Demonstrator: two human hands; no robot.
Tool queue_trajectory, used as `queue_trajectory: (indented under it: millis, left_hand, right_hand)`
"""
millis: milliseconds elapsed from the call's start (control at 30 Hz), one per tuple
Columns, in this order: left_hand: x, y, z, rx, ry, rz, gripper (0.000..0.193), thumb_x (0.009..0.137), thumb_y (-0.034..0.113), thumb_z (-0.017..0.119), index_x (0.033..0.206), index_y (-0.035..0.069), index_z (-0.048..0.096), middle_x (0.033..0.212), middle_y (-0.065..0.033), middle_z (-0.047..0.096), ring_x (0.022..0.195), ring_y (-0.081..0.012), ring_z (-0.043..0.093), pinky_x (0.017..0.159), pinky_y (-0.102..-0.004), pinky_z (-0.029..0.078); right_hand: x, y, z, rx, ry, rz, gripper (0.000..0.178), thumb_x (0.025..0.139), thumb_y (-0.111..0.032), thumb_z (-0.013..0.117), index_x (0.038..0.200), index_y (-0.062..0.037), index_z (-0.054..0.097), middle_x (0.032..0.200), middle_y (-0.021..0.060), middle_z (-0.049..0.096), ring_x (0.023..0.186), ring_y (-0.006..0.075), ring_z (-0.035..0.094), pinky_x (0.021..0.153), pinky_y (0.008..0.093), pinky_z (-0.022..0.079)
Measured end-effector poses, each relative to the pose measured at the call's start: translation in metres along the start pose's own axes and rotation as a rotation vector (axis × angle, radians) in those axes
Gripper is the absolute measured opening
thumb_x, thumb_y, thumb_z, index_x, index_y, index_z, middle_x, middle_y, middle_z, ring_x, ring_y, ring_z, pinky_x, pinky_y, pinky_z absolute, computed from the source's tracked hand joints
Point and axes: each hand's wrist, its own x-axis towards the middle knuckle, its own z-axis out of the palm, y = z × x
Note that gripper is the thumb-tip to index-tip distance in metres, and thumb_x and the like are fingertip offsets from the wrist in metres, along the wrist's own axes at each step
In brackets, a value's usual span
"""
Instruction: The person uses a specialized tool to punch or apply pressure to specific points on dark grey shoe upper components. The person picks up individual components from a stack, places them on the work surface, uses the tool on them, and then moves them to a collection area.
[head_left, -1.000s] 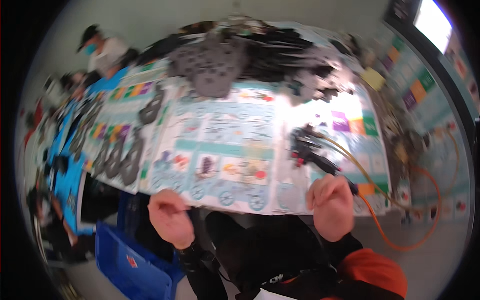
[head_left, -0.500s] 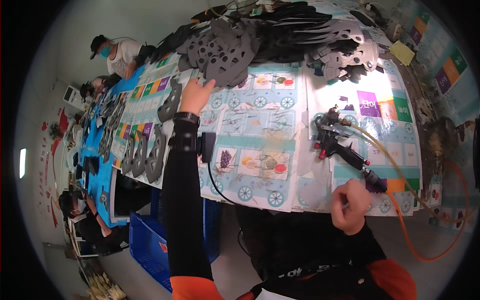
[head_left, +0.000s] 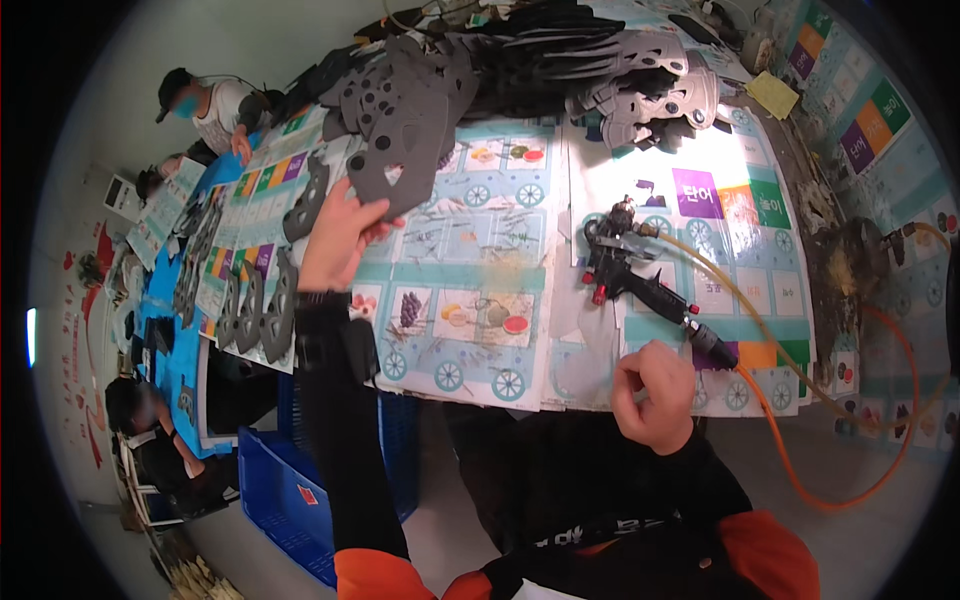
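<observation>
My left hand (head_left: 338, 240) has its thumb and fingers closed on the near end of a flat grey cut-out panel (head_left: 408, 140) with holes. The panel's far part lies against a heap of similar grey panels (head_left: 365, 95). My right hand (head_left: 655, 398) is curled into a loose fist at the table's near edge, with nothing visible in it. Just beyond that hand, a black spray gun (head_left: 640, 280) with red knobs rests on the table, apart from the fingers. A yellowish hose and an orange hose (head_left: 775, 430) run from it to the right.
Printed sheets cover the table (head_left: 470, 260). Several grey panels (head_left: 278, 310) lie along its left edge. Dark and pale grey panels (head_left: 655, 95) are piled at the back. A blue crate (head_left: 290, 490) stands below left. Two people (head_left: 215, 115) work at the blue table beyond.
My left hand has closed on a grey panel and drawn its end toward me from the heap. My right hand stays curled. The whole view has shifted slightly.
</observation>
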Motion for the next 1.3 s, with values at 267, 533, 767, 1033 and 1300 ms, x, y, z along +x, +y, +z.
queue_trajectory:
  millis: [267,533,767,1033,1300]
  left_hand:
    - [-0.153,-0.048,0.026,-0.068,0.034,-0.048,0.107,0.087,-0.008,0.066,0.172,0.016,0.005,0.143,-0.0229,0.058,0.106,-0.0293,0.075,0.068,-0.0347,0.067]
    - [-0.165,-0.093,0.058,-0.051,-0.044,0.087,0.098,0.093,-0.011,0.059,0.169,0.006,0.0,0.158,-0.0291,0.039,0.094,-0.0274,0.077,0.08,-0.0367,0.065]
    - [-0.153,-0.098,0.033,0.341,0.085,0.244,0.096,0.087,0.013,0.082,0.163,-0.002,0.026,0.13,-0.022,0.066,0.092,-0.0251,0.074,0.083,-0.0393,0.058]
    - [-0.128,-0.105,0.03,0.252,0.133,0.129,0.088,0.083,0.011,0.081,0.156,-0.005,0.036,0.113,-0.0179,0.069,0.093,-0.0283,0.071,0.085,-0.0385,0.056]
    - [-0.133,-0.103,0.029,0.146,0.251,0.23,0.052,0.091,0.014,0.077,0.13,0.0,0.047,0.101,-0.0094,0.069,0.076,-0.0154,0.068,0.063,-0.0317,0.057]
  right_hand:
    - [-0.007,-0.009,0.019,-0.104,-0.057,-0.039,0.014,0.074,0.005,0.068,0.082,-0.0044,0.061,0.068,0.0085,0.052,0.058,0.0277,0.053,0.053,0.0388,0.039]
    - [-0.017,-0.007,0.017,-0.293,-0.116,-0.043,0.009,0.084,0.005,0.065,0.084,-0.0001,0.057,0.072,0.0118,0.052,0.059,0.0285,0.053,0.055,0.0376,0.038]
    - [-0.008,-0.009,0.023,-0.33,-0.178,-0.079,0.008,0.087,0.004,0.064,0.087,0.0004,0.057,0.076,0.0129,0.051,0.062,0.0304,0.054,0.057,0.0386,0.04]
    - [-0.01,-0.024,0.02,-0.227,-0.217,0.028,0.009,0.088,0.006,0.064,0.088,0.0009,0.057,0.078,0.0126,0.052,0.063,0.0266,0.054,0.059,0.0357,0.042]
    - [0.106,-0.074,-0.051,-0.135,-0.594,0.126,0.008,0.091,0.0,0.068,0.099,0.0001,0.066,0.097,0.0095,0.068,0.087,0.0193,0.064,0.074,0.031,0.05]
